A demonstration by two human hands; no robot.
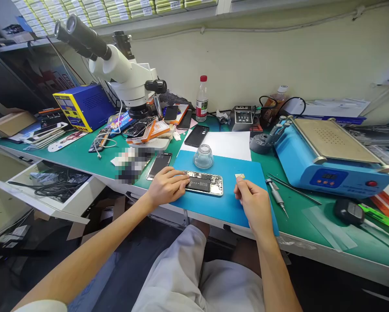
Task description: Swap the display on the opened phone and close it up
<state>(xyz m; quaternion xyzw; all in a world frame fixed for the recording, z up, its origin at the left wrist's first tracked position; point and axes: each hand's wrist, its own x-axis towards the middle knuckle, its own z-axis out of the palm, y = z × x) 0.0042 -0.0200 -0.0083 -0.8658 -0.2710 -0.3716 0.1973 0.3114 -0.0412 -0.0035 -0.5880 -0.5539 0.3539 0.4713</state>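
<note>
An opened phone (205,183) with its battery and board exposed lies on a blue mat (227,201) at the table's front. My left hand (166,186) rests on the phone's left end, fingers curled over it and holding it down. My right hand (254,203) is to the right of the phone, thumb and forefinger pinched together just below a small pale part (240,176) on the mat. Whether the fingers touch that part I cannot tell.
A glass jar (203,157) stands behind the phone, beside a white sheet (228,145). A screwdriver (276,196) and thin tools lie right of the mat, before a blue heating machine (324,158). A microscope (123,73), loose phones and a bottle (201,99) crowd the back left. An open drawer (48,184) juts out lower left.
</note>
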